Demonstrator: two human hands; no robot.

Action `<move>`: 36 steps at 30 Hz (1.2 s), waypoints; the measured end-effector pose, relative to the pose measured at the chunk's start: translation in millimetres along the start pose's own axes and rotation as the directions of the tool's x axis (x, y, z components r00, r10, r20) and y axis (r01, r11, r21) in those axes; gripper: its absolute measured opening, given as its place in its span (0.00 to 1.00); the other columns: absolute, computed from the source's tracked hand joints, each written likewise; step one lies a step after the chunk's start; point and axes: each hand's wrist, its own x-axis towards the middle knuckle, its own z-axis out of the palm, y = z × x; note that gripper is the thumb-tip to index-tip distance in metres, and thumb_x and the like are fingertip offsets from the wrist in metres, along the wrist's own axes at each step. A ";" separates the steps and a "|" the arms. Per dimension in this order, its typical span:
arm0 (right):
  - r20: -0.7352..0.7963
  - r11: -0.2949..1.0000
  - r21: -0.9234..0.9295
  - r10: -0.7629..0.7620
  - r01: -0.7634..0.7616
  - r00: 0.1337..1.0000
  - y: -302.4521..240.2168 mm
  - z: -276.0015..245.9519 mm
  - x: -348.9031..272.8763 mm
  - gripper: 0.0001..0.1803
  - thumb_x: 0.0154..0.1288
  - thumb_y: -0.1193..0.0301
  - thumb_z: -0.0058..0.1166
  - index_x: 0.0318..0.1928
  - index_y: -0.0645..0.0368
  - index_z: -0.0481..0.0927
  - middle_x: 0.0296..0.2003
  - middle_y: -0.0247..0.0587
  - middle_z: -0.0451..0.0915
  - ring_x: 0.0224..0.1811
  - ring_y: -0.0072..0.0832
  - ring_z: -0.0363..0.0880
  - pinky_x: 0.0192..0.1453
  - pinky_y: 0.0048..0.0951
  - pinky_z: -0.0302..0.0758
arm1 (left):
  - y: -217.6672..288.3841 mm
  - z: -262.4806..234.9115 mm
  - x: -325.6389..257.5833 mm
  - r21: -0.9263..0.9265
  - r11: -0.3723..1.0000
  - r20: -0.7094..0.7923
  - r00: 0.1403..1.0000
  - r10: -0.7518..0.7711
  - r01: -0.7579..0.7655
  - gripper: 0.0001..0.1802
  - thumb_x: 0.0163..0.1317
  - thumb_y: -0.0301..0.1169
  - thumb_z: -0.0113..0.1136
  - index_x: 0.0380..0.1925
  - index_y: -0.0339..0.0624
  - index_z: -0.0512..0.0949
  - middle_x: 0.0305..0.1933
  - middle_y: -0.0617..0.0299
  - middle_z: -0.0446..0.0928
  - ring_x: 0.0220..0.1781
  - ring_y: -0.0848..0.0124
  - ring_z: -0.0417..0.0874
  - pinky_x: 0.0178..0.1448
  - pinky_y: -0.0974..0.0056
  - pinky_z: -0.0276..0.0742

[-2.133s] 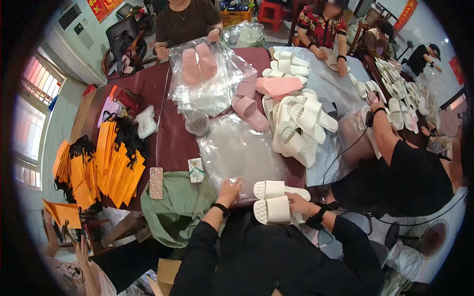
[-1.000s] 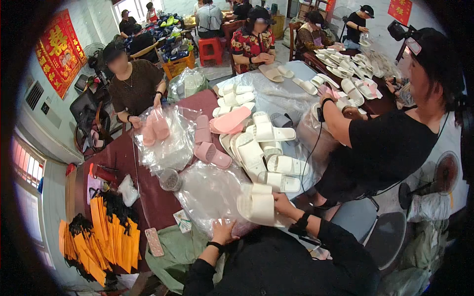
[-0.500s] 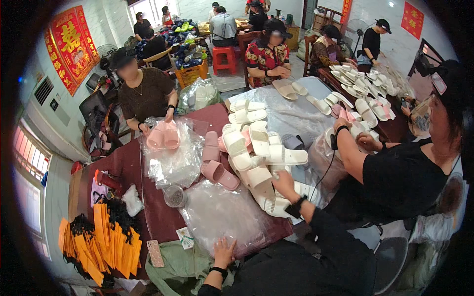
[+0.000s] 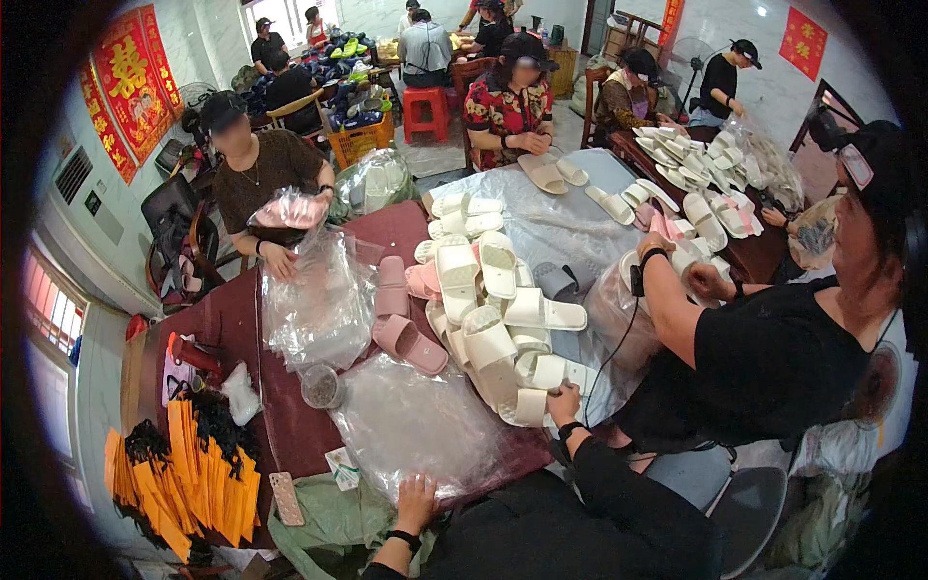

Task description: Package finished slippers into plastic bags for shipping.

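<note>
My left hand [image 4: 418, 503] lies flat, fingers apart, on the near edge of a stack of clear plastic bags [image 4: 416, 416]. At the near right end of a heap of white slippers [image 4: 488, 338], my right hand [image 4: 564, 404] has its fingers curled on the edge of a white slipper [image 4: 553, 372]. Part of that grip is hidden by the hand itself. Two dusty-pink slippers [image 4: 411, 343] lie left of the heap, and a paler pink one [image 4: 422, 280] is partly under it. A grey slipper [image 4: 556, 280] rests beyond the heap.
Across the table a person [image 4: 266, 184] holds bagged pink slippers [image 4: 290, 210] over more bags [image 4: 319, 309]. Another person [image 4: 773, 338] works close on my right. A round clear tub [image 4: 322, 387], a phone [image 4: 286, 498] and orange strips with black cords [image 4: 193, 474] are to the left.
My right hand has come down from over the heap to the slipper at its near edge. The person opposite has lifted the pink slippers in their bag. My left hand stays on the bags.
</note>
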 end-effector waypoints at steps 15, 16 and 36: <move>0.128 0.726 0.599 -0.502 0.337 0.855 -138.3 -36.9 -17.7 0.14 0.54 0.75 0.52 0.43 0.64 0.78 0.41 0.44 0.76 0.45 0.34 0.74 0.47 0.28 0.70 | -13.3 6.4 1.5 -0.037 0.990 -0.034 0.990 0.135 -0.137 0.23 0.55 0.33 0.52 0.53 0.54 0.70 0.56 0.54 0.67 0.53 0.57 0.70 0.52 0.54 0.68; 0.125 0.704 0.646 -0.480 0.296 0.868 -158.6 -32.4 -7.8 0.13 0.54 0.76 0.52 0.42 0.64 0.78 0.40 0.42 0.77 0.43 0.31 0.75 0.46 0.27 0.70 | -11.7 5.2 2.3 -0.004 0.990 -0.073 0.988 0.137 -0.138 0.22 0.55 0.33 0.52 0.52 0.54 0.71 0.53 0.55 0.69 0.51 0.58 0.72 0.50 0.55 0.69; 0.893 0.904 0.387 -0.417 -0.183 -0.173 -109.6 -114.2 -158.5 0.16 0.63 0.74 0.50 0.52 0.64 0.73 0.43 0.29 0.77 0.44 0.15 0.72 0.50 0.21 0.69 | -25.6 -59.2 22.8 -0.560 0.823 0.057 0.995 -0.080 0.099 0.18 0.64 0.41 0.44 0.49 0.49 0.74 0.40 0.48 0.78 0.41 0.50 0.78 0.44 0.54 0.74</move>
